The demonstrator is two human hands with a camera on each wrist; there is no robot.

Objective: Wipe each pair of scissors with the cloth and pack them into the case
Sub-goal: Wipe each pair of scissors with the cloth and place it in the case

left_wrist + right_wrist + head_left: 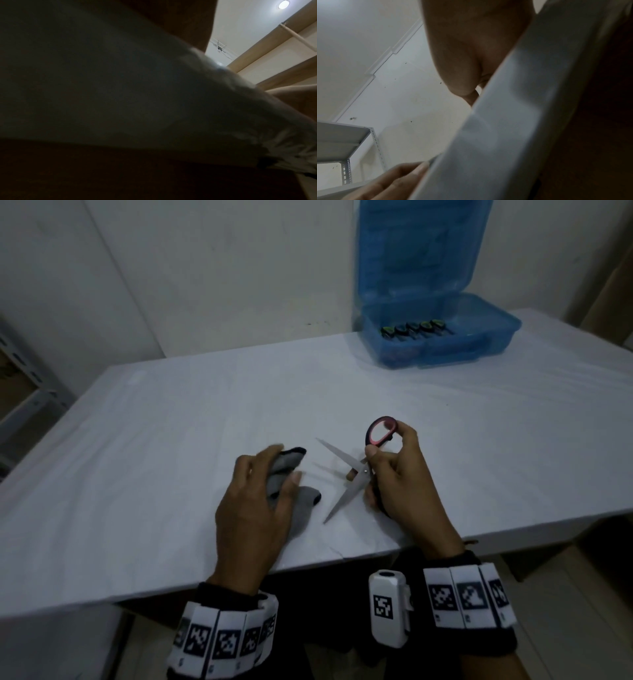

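Note:
In the head view my right hand [383,455] grips a pair of scissors [346,475] by their red and black handles [381,432]. The blades are spread apart and point left, just above the table. To their left, my left hand [282,474] holds a grey cloth [303,498] with a dark hem, bunched between thumb and fingers. The cloth sits a short way from the blades and does not touch them. A blue plastic case [496,337] stands open at the back right, with several dark-handled scissors [412,328] lined up inside. Both wrist views show mostly the table edge [505,121].
The white-covered table [171,440] stretches left and ahead of my hands. The case lid [411,248] leans upright against the wall. A metal shelf [20,392] stands beyond the table's left edge, and the shelf [342,142] also shows in the right wrist view.

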